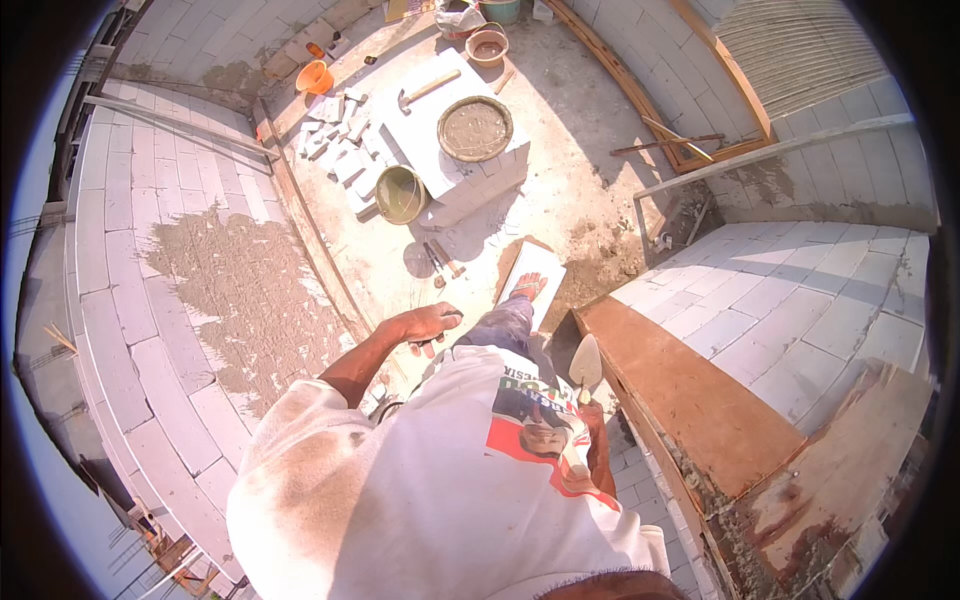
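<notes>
A pointed trowel [586,362] stands blade up in my right hand [591,415], whose fingers wrap its handle; my torso hides part of that arm. My left hand [425,324] hangs in front of my body with its fingers curled. Something small and dark shows at those fingers, too small to name. To the left of this hand, a rough patch of grey mortar [240,300] covers part of the white block wall [125,260]. My foot rests on a white block [549,308] on the floor.
Stacked white blocks [470,198] carry a claw hammer [428,91] and a round tub of mortar [443,128]. Beside them are a dark bucket [401,194] and broken block pieces [345,160]. Hand tools [445,260] lie nearer me. A brown wooden board [690,390] is at right.
</notes>
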Motion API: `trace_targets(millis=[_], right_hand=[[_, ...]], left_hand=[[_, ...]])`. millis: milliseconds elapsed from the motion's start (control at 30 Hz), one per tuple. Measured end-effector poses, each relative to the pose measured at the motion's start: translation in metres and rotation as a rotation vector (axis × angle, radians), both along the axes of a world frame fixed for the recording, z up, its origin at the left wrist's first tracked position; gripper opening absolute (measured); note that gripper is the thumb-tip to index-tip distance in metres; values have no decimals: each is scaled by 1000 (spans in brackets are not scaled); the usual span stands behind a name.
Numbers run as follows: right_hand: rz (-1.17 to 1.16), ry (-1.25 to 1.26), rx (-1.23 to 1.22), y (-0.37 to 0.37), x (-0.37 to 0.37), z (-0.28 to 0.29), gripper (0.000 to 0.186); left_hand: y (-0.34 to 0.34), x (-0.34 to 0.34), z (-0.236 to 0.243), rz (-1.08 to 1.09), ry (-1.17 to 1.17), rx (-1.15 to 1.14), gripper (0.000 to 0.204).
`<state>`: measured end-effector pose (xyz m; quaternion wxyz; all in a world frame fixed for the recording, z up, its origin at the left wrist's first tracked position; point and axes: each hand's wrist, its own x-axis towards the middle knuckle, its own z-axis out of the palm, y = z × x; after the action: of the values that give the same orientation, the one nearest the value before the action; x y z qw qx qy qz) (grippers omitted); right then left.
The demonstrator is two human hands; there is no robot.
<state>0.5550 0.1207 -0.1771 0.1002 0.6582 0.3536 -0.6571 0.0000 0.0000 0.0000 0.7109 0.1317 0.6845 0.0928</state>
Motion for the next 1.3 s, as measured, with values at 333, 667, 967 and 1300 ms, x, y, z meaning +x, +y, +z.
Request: trace_targets(millis=[333,667,967,1300], right_hand=[[361,-100,-58,95,-158,5,20],[383,-137,-62,128,-207,-73,19],[398,-246,-252,115,-156,-166,20],[327,-277,-298,125,-162,-187,20]], left_hand=[[-62,50,-204,1094,-59,25,53],[-10,5,-444,1885,6,34,52],[117,-280,-526,1759,272,358,37],[155,-368,-502,1570,731,313,46]])
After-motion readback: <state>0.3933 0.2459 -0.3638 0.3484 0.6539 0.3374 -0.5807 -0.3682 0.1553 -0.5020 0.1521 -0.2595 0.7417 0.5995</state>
